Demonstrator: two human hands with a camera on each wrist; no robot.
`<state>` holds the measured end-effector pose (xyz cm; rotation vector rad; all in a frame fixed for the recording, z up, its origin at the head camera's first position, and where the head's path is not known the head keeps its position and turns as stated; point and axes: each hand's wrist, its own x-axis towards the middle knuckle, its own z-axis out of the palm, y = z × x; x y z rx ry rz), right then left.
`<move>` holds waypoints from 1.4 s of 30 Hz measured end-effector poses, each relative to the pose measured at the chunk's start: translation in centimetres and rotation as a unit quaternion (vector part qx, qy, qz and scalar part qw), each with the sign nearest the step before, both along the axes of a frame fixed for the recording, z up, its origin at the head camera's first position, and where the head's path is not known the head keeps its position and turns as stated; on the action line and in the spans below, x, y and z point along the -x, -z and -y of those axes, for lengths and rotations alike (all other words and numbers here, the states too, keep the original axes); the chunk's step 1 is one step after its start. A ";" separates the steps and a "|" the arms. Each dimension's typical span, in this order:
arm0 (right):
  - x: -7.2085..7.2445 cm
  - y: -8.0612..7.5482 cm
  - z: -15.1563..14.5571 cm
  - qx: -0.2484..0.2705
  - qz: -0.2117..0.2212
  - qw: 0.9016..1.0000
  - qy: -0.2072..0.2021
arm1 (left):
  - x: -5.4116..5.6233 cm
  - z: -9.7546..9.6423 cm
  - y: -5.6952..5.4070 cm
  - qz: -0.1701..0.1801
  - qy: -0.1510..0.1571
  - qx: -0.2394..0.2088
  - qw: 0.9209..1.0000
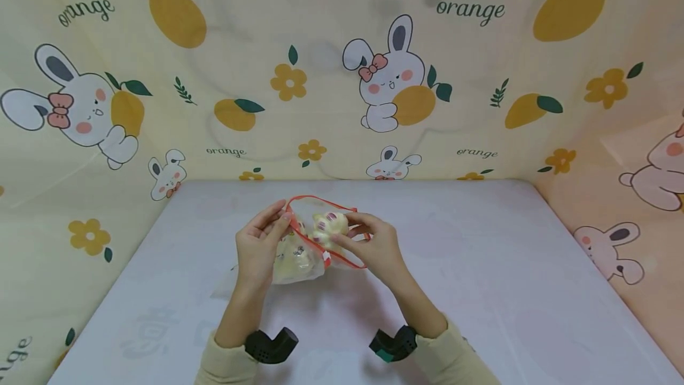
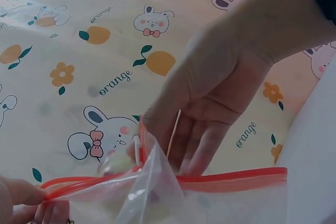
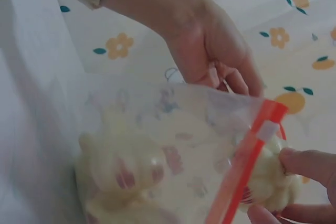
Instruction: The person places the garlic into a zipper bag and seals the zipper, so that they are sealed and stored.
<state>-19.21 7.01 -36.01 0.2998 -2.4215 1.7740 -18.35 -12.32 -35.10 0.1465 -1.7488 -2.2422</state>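
A clear plastic zip bag point(image 1: 299, 269) with a red-orange zip edge stands mid-table with its mouth open. My left hand point(image 1: 256, 251) pinches the bag's rim at the left of the mouth. In my right hand point(image 1: 379, 248), thumb and fingers grip a small pale-yellow toy figure point(image 1: 328, 227) with pinkish stripes, at the bag's opening. The right wrist view shows this toy figure point(image 3: 273, 182) beside the red zip and its white slider point(image 3: 268, 130). Through the plastic, another pale-yellow figure point(image 3: 123, 169) shows inside the bag. The left wrist view has the held toy mostly behind the plastic.
The bag rests on a white table point(image 1: 481, 290). Behind and at both sides hangs a cream cloth point(image 1: 320, 16) printed with rabbits, oranges and flowers. A black wrist device point(image 1: 271, 345) sits on the left wrist, and another device point(image 1: 394, 343) on the right.
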 end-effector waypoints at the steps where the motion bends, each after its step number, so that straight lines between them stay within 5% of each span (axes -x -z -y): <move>1: 0.0 -0.1 0.2 0.001 -0.003 1.000 -0.003 | 0.0 0.0 0.0 0.001 -0.001 0.001 1.000; 12: -0.3 0.4 0.2 -0.002 0.003 0.999 -0.047 | 0.0 0.0 0.0 -0.010 -0.004 -0.004 1.000; 27: -0.1 1.8 -2.5 -0.006 0.022 0.999 0.023 | 0.0 0.4 0.0 -0.008 -0.009 -0.012 1.000; 42: 1.1 3.4 -4.5 -0.034 0.092 0.994 0.038 | -0.1 0.6 -0.2 0.009 -0.012 0.006 1.000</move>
